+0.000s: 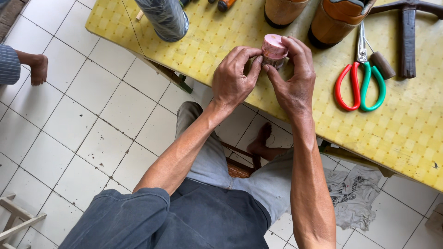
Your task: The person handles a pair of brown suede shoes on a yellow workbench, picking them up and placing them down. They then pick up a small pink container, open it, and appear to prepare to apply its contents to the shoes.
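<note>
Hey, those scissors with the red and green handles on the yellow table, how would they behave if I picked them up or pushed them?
The scissors look stiff: metal blades, hard loop handles. Lying flat and closed on the yellow table, they would probably slide rather than roll or tip. Lifted by one loop, they might swing open at the pivot.

I see a small round jar [274,51] with a pale pink lid and a darker, brownish body. It is tilted, lid facing up toward me, held just above the near edge of the yellow checked surface [406,133], lid seated on.
</note>
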